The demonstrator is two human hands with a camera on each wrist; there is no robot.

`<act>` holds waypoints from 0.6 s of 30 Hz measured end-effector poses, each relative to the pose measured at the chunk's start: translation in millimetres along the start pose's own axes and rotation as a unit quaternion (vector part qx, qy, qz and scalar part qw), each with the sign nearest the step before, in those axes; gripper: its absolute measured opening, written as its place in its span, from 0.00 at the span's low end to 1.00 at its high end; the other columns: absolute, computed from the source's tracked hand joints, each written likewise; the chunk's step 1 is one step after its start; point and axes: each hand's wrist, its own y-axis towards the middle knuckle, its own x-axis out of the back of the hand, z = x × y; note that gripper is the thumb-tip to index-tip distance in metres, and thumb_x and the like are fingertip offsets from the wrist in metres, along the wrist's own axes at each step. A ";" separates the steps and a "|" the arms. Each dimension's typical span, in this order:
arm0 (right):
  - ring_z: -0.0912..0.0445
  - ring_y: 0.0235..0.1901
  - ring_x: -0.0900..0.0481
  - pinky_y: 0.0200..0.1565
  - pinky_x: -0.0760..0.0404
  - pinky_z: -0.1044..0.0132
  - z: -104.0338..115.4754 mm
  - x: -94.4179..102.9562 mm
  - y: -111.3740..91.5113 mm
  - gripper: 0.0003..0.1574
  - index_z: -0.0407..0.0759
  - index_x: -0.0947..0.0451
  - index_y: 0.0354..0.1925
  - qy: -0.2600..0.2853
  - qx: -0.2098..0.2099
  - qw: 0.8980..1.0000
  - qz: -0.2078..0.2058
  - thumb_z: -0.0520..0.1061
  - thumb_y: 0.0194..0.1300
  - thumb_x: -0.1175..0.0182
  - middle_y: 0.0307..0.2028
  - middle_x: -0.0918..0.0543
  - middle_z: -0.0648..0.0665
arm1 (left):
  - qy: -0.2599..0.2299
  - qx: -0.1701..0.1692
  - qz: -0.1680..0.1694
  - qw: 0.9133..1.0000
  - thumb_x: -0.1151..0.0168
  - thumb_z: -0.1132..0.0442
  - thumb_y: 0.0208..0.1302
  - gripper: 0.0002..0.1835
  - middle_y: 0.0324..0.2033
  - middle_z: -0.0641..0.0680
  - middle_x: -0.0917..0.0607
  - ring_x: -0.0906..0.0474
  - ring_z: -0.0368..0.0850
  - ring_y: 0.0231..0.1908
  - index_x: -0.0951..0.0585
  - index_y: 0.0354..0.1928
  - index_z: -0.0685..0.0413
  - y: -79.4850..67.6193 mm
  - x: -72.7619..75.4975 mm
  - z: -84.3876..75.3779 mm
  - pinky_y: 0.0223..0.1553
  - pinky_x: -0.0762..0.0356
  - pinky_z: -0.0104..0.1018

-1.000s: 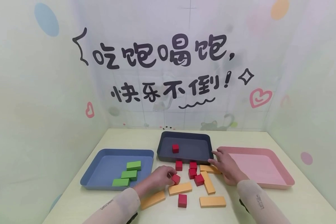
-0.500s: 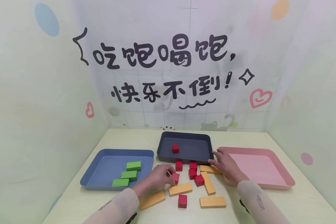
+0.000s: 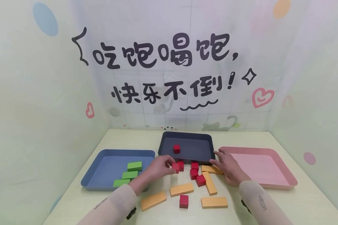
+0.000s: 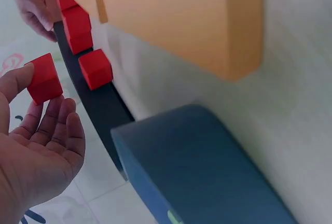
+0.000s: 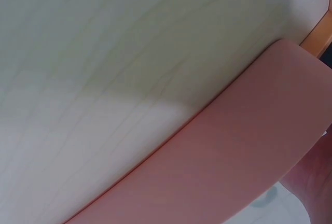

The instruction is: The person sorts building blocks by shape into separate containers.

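Note:
A red cube (image 4: 44,79) is pinched between the thumb and fingers of my left hand (image 3: 159,168); in the head view it overlaps another red cube (image 3: 181,166) at the front of the dark tray (image 3: 186,161). Inside that tray sits one red cube (image 3: 176,149). My right hand (image 3: 228,164) has its fingers spread at the dark tray's right front corner, beside the pink tray (image 3: 281,165), and holds no block. In the right wrist view only a bit of that hand (image 5: 311,177) shows behind the pink tray's wall (image 5: 223,146).
More red cubes (image 3: 194,174) cluster before the dark tray, touching orange blocks (image 3: 209,183). Other orange blocks (image 3: 214,202) and a red cube (image 3: 184,201) lie nearer. The blue tray (image 3: 98,165) at left holds green blocks (image 3: 134,166). Printed curtain walls (image 3: 169,118) enclose the table.
My left hand has picked up the red cube from beside the orange block and carried it away from me, toward the dark tray. My right hand has stayed in place.

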 end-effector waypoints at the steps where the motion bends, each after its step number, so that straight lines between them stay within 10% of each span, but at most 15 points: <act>1: 0.31 0.67 0.41 0.65 0.41 0.36 0.4 0.4 0.7 0.43 0.35 0.38 0.72 -0.002 0.001 1.000 0.000 0.58 0.70 0.40 0.72 0.46 0.28 | -0.001 0.002 -0.005 1.000 0.26 0.63 0.56 0.16 0.33 0.48 0.19 0.24 0.43 0.35 0.18 0.45 0.57 2.0 3.9 -0.8 0.35 0.23 0.36; 18: 0.32 0.67 0.41 0.66 0.41 0.37 10.1 5.2 -8.7 0.43 0.35 0.36 0.71 0.009 -0.014 1.000 0.003 0.58 0.70 0.40 0.71 0.44 0.30 | 0.000 0.063 -0.085 0.994 0.30 0.62 0.59 0.15 0.35 0.52 0.18 0.23 0.46 0.35 0.19 0.46 0.60 52.6 41.5 -0.7 0.37 0.22 0.40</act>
